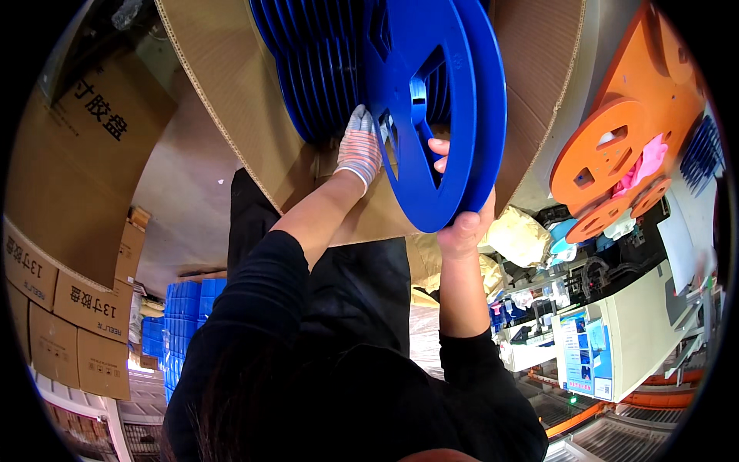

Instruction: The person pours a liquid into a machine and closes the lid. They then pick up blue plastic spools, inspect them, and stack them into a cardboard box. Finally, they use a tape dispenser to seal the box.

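At box (225,85), R hand (466,228) curled rnd blue reel (402,85) btm.

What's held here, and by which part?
The right hand holds a blue reel by its lower rim; whether the gloved left hand also grips it cannot be told.

Floor (181,204): grey, smooth, brightly lit at left. Left side: brown cartons (100,360) stacked, blue stacked goods (182,316) nearby. Lower left: pale ribbed panelling (142,385); whether wall or ceiling cannot be determined. Right side: cream cabinet (643,339) bearing a blue-and-white poster (585,353). Lower right: slatted grey panels (643,439).
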